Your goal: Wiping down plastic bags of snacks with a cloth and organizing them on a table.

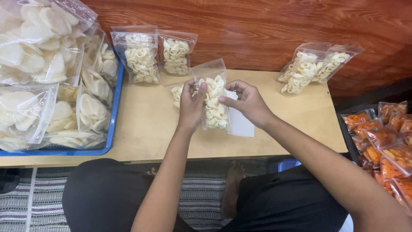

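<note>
Cracker bag (213, 99) w/ pale curls, held by both hands.

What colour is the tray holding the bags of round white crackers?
Blue, seen best in the head view: the tray.

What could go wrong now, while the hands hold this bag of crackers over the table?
1. The bag is held upright between the left hand and the right hand; its top looks open, so tilting it might spill crackers.
2. A tight squeeze could crush the brittle curls inside.
3. The white slip lies loose under the right hand and might slide off the table.
</note>
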